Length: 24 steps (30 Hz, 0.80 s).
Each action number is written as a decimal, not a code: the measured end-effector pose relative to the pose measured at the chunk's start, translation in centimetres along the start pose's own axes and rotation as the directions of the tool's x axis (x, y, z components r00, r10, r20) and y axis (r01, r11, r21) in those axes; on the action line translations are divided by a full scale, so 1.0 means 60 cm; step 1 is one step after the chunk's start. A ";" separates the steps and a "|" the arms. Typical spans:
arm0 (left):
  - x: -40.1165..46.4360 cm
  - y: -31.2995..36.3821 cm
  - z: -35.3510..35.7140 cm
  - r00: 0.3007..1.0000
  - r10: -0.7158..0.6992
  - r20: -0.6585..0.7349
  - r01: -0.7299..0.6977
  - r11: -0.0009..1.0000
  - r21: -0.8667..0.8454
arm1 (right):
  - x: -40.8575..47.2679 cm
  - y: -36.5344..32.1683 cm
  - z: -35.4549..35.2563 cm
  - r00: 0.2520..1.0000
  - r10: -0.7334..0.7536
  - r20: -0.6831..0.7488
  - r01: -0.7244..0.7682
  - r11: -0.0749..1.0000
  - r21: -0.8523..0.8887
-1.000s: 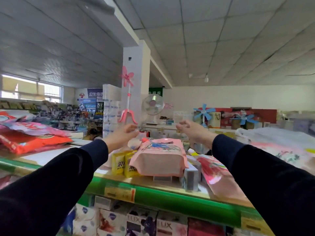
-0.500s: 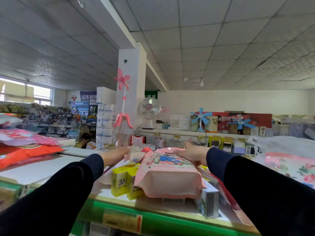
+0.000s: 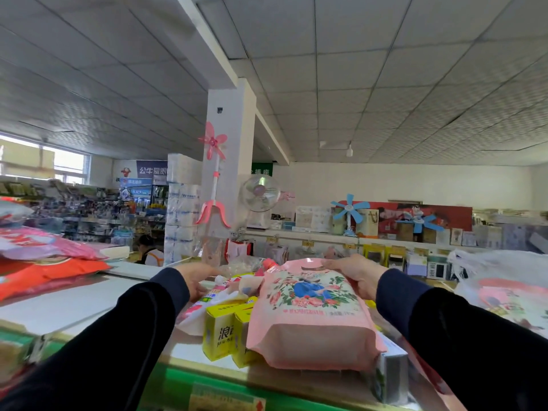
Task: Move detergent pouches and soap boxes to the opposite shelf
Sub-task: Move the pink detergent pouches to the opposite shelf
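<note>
On shelf top: right hand (image 3: 353, 275) now clamps pink pouch (image 3: 311, 315); left hand (image 3: 197, 280) grip unclear.

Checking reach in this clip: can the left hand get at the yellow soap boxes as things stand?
Probably yes. The left hand rests just behind the yellow soap boxes, with only a white pouch lying between; the pink floral pouch overlaps only their right side.

The left hand (image 3: 195, 280) is hiding its own fingertips behind a white pouch (image 3: 213, 304), whose print is blurring. The pink pouch (image 3: 311, 318) is covering the yellow boxes (image 3: 228, 333) and a grey box (image 3: 388, 378). The frame's left edge is cutting off the red bags (image 3: 38, 271).
</note>
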<state>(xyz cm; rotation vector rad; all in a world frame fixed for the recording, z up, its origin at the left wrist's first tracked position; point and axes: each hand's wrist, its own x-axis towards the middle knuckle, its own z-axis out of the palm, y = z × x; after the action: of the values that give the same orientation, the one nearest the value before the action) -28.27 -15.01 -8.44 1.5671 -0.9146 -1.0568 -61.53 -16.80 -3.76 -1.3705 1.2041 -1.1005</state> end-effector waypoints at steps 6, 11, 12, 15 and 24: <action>0.046 0.003 -0.001 0.996 -0.041 0.081 0.046 0.997 -0.057 | 0.003 -0.002 -0.003 0.998 0.053 0.025 -0.054 0.996 0.065; 0.067 -0.006 0.004 0.996 -0.048 0.081 0.039 0.994 0.102 | 0.005 0.001 -0.009 0.993 0.105 0.059 -0.111 0.989 0.102; 0.066 -0.006 0.007 0.993 -0.050 0.103 0.040 0.995 0.090 | 0.008 0.003 -0.010 0.992 0.110 0.061 -0.116 0.987 0.108; 0.054 -0.003 0.018 0.987 -0.017 0.161 0.010 0.999 0.044 | 0.011 0.004 -0.008 0.991 0.113 0.066 -0.120 0.987 0.106; 0.039 0.009 0.020 0.990 0.134 0.038 -0.133 0.991 -0.028 | 0.003 -0.009 0.002 0.993 -0.121 -0.018 0.121 0.962 0.243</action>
<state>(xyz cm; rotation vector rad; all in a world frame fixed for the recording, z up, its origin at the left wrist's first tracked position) -28.64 -17.68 -8.52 1.4479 -1.0147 -1.0036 -61.31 -16.94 -3.24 -1.2644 0.9602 -1.2917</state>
